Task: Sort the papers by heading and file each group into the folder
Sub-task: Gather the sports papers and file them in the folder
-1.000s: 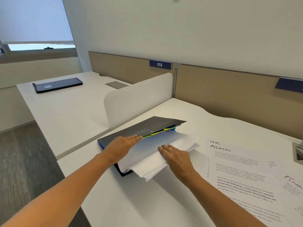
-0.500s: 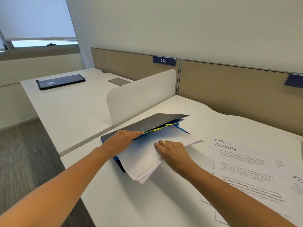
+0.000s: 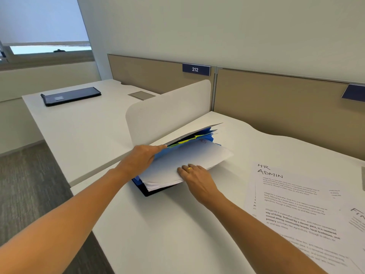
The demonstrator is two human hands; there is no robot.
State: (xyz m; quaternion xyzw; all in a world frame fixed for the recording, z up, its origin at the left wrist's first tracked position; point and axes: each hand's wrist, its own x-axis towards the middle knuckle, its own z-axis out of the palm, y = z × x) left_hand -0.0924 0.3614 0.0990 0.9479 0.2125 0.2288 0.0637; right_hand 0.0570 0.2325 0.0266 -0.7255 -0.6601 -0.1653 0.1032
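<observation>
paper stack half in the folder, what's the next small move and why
Probably push the paper stack deeper with the right hand, which rests on its near edge. The left hand holds the cover of the folder lifted, so the pocket is open, yet the sheets overhang the folder's right side and near corner.

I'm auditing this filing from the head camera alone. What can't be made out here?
All head view.
Paper stack heading: unreadable, top sheet washed out.
Red writing on the blue divider: too small.
Sheet starting FIN: cut by right edge.
Left hand fingers: hidden under folder dividers.
Right hand thumb: hidden beneath the hand.
</observation>
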